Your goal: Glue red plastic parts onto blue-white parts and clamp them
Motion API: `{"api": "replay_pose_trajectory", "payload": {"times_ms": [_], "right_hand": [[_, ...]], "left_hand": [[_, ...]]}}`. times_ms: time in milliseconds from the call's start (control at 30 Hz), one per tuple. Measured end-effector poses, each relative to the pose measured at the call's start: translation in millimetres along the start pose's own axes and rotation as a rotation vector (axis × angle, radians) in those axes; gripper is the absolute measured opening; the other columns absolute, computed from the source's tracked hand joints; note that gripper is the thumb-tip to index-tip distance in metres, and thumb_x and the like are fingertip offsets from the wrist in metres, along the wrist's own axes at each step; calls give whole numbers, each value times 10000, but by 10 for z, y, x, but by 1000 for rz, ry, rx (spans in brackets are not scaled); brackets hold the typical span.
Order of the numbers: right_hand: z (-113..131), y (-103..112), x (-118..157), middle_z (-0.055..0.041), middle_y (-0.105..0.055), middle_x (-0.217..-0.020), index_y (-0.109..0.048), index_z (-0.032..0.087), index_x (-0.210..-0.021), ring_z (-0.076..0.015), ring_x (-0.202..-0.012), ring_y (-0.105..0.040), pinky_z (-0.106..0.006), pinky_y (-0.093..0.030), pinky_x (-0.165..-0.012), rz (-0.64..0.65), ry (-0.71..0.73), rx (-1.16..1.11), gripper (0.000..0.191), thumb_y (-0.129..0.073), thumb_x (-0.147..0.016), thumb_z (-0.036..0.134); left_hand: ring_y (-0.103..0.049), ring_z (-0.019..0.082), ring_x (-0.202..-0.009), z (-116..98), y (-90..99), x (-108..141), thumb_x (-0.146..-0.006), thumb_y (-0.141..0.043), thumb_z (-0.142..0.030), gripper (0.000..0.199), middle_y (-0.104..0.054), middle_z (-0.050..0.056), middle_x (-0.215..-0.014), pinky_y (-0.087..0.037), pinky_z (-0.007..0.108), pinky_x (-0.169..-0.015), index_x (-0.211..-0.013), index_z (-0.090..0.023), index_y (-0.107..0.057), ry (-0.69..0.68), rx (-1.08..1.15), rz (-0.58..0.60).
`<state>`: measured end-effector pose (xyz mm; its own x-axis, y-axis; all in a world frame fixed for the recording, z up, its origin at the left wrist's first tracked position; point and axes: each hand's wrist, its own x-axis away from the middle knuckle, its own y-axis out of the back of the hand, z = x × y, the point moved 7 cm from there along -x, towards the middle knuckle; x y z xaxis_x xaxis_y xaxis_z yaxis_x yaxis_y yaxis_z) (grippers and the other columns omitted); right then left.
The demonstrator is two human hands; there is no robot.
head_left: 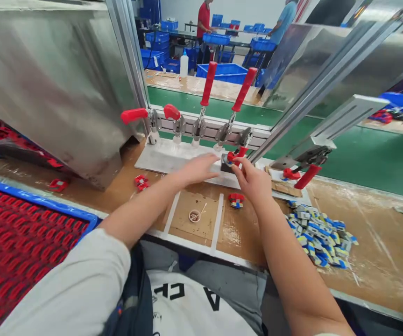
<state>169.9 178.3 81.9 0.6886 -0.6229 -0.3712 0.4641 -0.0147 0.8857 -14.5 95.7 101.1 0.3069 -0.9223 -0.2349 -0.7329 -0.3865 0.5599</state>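
Observation:
My right hand point(256, 181) has its thumb and fingers closed at the lowered red handle point(241, 154) of a toggle clamp point(245, 136). Beneath that clamp, a red part point(230, 156) sits in a dark block point(225, 164) on the white base plate point(166, 156). My left hand point(201, 168) reaches in from the left side of the block, fingers stretched out and nothing visible in them. Whether its fingertips touch the block I cannot tell. A red part with blue and yellow pieces point(236, 200) lies on the bench just below my right hand.
Further toggle clamps with red handles point(208, 84) line the rail. A small cup with a stick point(194, 215) stands on cardboard. Blue-grey parts point(322, 235) are heaped at right; a blue crate point(94, 218) of red parts is at left. Two people stand beyond the green belt point(379, 158).

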Motion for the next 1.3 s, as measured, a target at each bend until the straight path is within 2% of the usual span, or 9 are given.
{"api": "replay_pose_trajectory", "payload": {"times_ms": [167,267,400,567,767,867,967,1133,1300], "right_hand": [[836,-240,451,-68,-623,-687,-604,187,-694,-175,-632,-499,-326,-242,-628,351,479,-266,588,-401,-1128,527],[1053,-416,631,-51,-579,-629,-557,184,-655,-154,-570,-413,-341,-173,-612,484,594,-268,544,-480,-1097,491],[1164,-476,703,-55,-619,-681,-578,186,-713,-163,-594,-457,-341,-172,-612,431,674,-265,422,-475,-1091,344],[1229,-462,694,-72,-650,-755,-584,183,-744,-184,-700,-536,-336,-211,-632,336,715,-198,362,-499,-1084,274],[1161,-499,724,-37,-603,-693,-537,191,-699,-163,-633,-489,-329,-201,-605,454,667,-294,381,-510,-1069,277],[1146,-501,728,-45,-608,-718,-548,195,-724,-174,-659,-503,-334,-215,-617,438,680,-338,418,-473,-1113,329],[1125,-510,693,-61,-613,-761,-571,195,-760,-190,-693,-508,-345,-221,-629,365,666,-245,446,-455,-1144,390],[1188,-505,687,-74,-610,-827,-593,202,-805,-212,-763,-511,-345,-305,-677,319,718,-207,432,-444,-1161,397],[1187,-514,728,-72,-613,-821,-581,204,-803,-220,-768,-510,-350,-331,-703,368,744,-221,346,-460,-1122,259]], "left_hand": [[-683,371,-1099,492,1227,1165,-757,-879,-372,224,-650,51,-837,-498,460,-1039,-834,-244,-713,238,-531,22],[-698,368,-1046,840,1418,1689,-847,-774,-496,341,-712,80,-1008,-534,459,-931,-1127,-308,-730,406,-877,73],[-699,365,-1074,967,1153,1947,-916,-676,-532,374,-722,112,-1188,-552,449,-878,-1212,-304,-661,412,-876,32],[-684,333,-1131,802,728,1847,-915,-682,-421,244,-735,88,-1158,-545,455,-988,-1119,-295,-638,212,-635,2],[-721,234,-1044,581,369,1392,-847,-796,-328,382,-743,62,-1178,-580,332,-851,-1176,-247,-619,118,-7,-103],[-715,233,-1118,555,98,1044,-843,-813,-338,417,-749,83,-1190,-589,320,-889,-1204,-201,-655,130,269,-61],[-723,200,-984,582,-203,705,-869,-795,-379,386,-758,76,-1108,-594,312,-842,-1179,-166,-710,177,484,35],[-637,117,-769,627,-518,386,-1033,-591,-510,404,-725,77,-1051,-495,217,-620,-1184,-147,-685,226,841,102],[-608,119,-671,822,-575,373,-1062,-295,-776,702,-649,66,-933,-469,225,-546,-1130,-173,-648,334,898,62]]}}
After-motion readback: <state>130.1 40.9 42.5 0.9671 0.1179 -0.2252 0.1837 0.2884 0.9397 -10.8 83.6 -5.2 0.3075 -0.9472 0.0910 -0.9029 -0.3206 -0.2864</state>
